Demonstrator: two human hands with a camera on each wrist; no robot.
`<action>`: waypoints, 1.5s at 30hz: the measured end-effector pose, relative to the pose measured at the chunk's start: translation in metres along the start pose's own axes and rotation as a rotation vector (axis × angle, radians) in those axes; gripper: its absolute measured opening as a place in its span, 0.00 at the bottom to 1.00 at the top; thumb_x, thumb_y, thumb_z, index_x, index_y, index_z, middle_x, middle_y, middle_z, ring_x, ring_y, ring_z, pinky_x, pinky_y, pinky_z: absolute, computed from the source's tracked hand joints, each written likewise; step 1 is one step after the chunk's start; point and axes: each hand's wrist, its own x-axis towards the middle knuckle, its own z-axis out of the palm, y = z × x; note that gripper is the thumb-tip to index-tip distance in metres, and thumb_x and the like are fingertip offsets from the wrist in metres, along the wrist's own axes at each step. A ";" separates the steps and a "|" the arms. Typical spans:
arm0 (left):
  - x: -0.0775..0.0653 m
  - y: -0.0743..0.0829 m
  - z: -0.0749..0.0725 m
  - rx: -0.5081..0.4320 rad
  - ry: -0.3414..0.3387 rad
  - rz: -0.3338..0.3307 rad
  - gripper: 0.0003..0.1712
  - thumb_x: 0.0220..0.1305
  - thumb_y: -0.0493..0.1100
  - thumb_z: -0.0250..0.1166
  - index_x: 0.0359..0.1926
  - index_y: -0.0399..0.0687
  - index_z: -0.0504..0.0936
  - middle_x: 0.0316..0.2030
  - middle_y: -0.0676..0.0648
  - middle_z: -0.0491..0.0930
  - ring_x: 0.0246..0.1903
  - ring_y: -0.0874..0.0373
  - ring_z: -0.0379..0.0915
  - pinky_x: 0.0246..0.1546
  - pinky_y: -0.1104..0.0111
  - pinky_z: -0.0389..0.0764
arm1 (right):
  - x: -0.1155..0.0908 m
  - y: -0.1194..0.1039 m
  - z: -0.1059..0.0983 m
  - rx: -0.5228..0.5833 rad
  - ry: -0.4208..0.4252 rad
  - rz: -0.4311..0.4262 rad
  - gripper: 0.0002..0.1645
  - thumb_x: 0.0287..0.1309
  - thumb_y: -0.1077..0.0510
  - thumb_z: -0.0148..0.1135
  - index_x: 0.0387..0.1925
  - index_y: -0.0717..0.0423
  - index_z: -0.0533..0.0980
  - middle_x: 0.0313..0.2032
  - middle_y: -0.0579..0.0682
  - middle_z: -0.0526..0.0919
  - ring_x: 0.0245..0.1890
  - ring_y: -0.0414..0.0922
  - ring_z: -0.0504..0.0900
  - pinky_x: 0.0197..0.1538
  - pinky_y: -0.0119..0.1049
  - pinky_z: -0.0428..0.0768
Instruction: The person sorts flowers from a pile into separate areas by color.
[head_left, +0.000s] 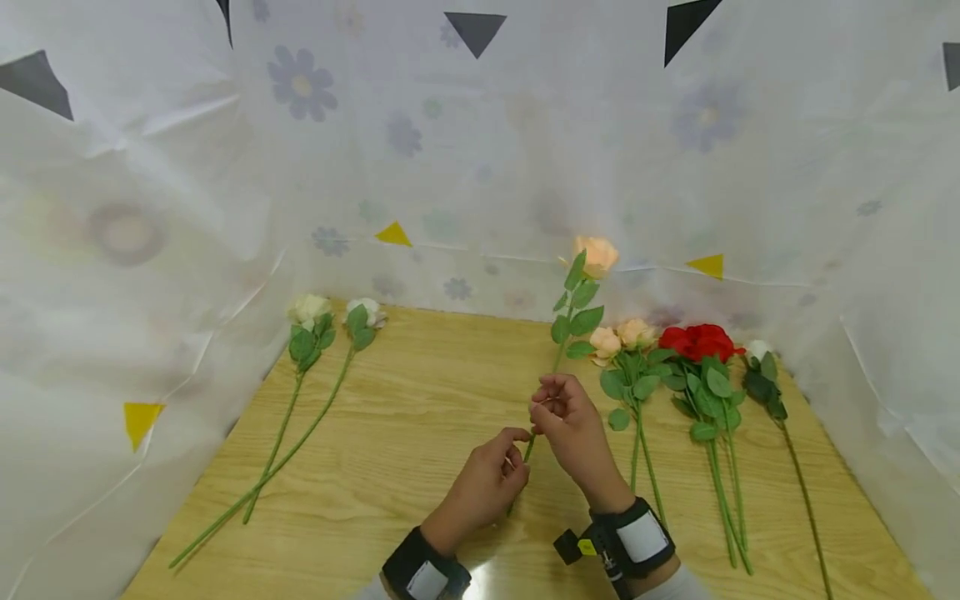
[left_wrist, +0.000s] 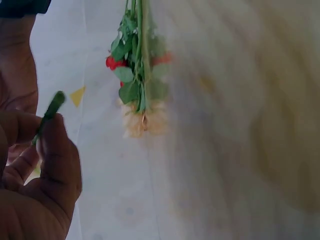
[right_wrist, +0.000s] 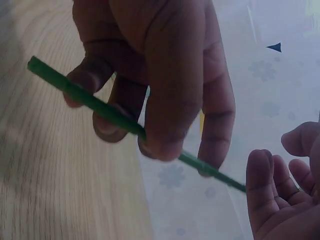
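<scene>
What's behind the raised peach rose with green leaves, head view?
Behind the peach rose: the white flower-print sheet higher up, the light-brown wooden table lower down. Any print directly behind its bloom is covered and can't be seen.

Your peach rose (head_left: 587, 322): single full bloom (head_left: 600, 257), green leaves (head_left: 586, 294) just below, slim green stem (right_wrist: 107, 110), bare toward its blunt lower end (right_wrist: 35, 65). Held aslant in the air, bloom farthest from you, leaning right. Your left hand (head_left: 483, 479) pinches low on it; your right hand's (head_left: 573, 433) fingers curl about it higher up.
</scene>
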 end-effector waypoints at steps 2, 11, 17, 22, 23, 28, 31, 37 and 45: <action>0.000 0.001 0.002 0.010 0.015 0.014 0.17 0.66 0.31 0.58 0.55 0.42 0.75 0.29 0.54 0.72 0.22 0.70 0.68 0.22 0.75 0.72 | -0.001 -0.002 0.000 -0.045 0.047 -0.035 0.17 0.67 0.60 0.61 0.55 0.57 0.70 0.43 0.56 0.75 0.37 0.46 0.78 0.35 0.37 0.80; -0.003 -0.003 0.000 -0.155 0.056 -0.130 0.23 0.72 0.29 0.53 0.66 0.32 0.66 0.34 0.46 0.74 0.19 0.61 0.76 0.21 0.71 0.79 | -0.003 0.013 -0.007 -0.109 0.147 -0.035 0.13 0.68 0.60 0.61 0.51 0.59 0.72 0.39 0.56 0.76 0.34 0.47 0.78 0.34 0.35 0.79; -0.004 -0.004 0.002 -0.205 0.107 -0.102 0.19 0.73 0.27 0.51 0.62 0.29 0.70 0.35 0.46 0.70 0.29 0.58 0.78 0.30 0.71 0.82 | -0.003 0.027 -0.008 -0.104 0.189 0.029 0.12 0.68 0.60 0.60 0.50 0.58 0.73 0.40 0.56 0.75 0.36 0.48 0.79 0.37 0.38 0.81; -0.003 -0.006 0.000 -0.200 0.195 -0.127 0.15 0.72 0.30 0.54 0.56 0.36 0.76 0.35 0.49 0.71 0.35 0.59 0.72 0.35 0.69 0.75 | -0.002 0.031 -0.010 -0.089 0.175 0.059 0.13 0.69 0.57 0.59 0.51 0.57 0.73 0.40 0.56 0.76 0.35 0.47 0.79 0.39 0.41 0.81; -0.002 -0.006 0.000 -0.214 0.204 -0.138 0.14 0.72 0.31 0.54 0.56 0.37 0.77 0.35 0.49 0.72 0.35 0.59 0.70 0.36 0.69 0.73 | -0.002 0.031 -0.010 -0.085 0.172 0.064 0.13 0.69 0.57 0.59 0.51 0.57 0.73 0.40 0.56 0.76 0.36 0.48 0.79 0.39 0.41 0.81; 0.000 -0.007 -0.003 -0.499 0.166 -0.248 0.17 0.73 0.33 0.53 0.60 0.32 0.74 0.39 0.47 0.72 0.36 0.59 0.66 0.37 0.71 0.71 | -0.002 0.031 -0.011 -0.050 0.169 0.087 0.12 0.70 0.58 0.57 0.52 0.57 0.72 0.41 0.57 0.75 0.39 0.55 0.79 0.40 0.42 0.81; 0.000 -0.007 -0.004 -0.725 0.130 -0.318 0.22 0.75 0.34 0.51 0.66 0.31 0.68 0.43 0.47 0.70 0.37 0.60 0.64 0.36 0.71 0.72 | -0.003 0.032 -0.012 -0.045 0.167 0.094 0.12 0.71 0.59 0.56 0.52 0.57 0.72 0.42 0.57 0.75 0.40 0.55 0.79 0.41 0.44 0.81; 0.001 -0.005 -0.003 -0.794 0.110 -0.333 0.21 0.75 0.34 0.53 0.65 0.37 0.67 0.40 0.49 0.69 0.34 0.60 0.65 0.33 0.70 0.73 | -0.003 0.034 -0.012 -0.033 0.166 0.100 0.11 0.72 0.58 0.55 0.52 0.57 0.72 0.43 0.57 0.75 0.41 0.55 0.78 0.41 0.43 0.80; 0.000 -0.002 0.001 -0.557 0.105 -0.240 0.18 0.74 0.34 0.53 0.62 0.41 0.67 0.40 0.46 0.70 0.30 0.59 0.68 0.31 0.64 0.77 | 0.001 0.031 -0.013 -0.046 0.148 0.076 0.13 0.72 0.57 0.54 0.54 0.57 0.72 0.43 0.56 0.75 0.40 0.52 0.78 0.40 0.42 0.80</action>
